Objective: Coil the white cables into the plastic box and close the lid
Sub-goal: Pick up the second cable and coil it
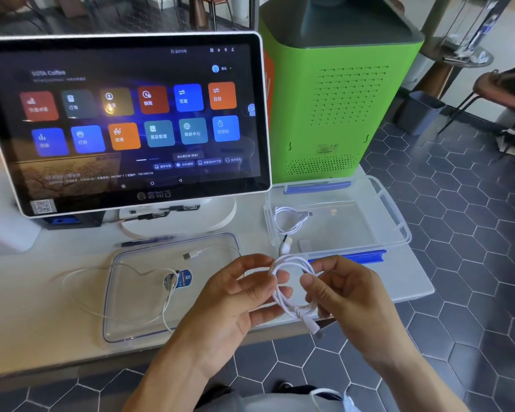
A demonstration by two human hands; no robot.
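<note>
My left hand [238, 295] and right hand [342, 295] both pinch a coiled white cable [290, 288] in their fingers, near the open plastic box [393, 215] on the worktop [57, 337].

We see our left hand [244, 295] and right hand [342, 295] bare, with no rings, watch or gloves, and both forearms uncovered up to the frame's lower edge. Below them, grey clothing [250, 402] shows at the bottom.
</note>
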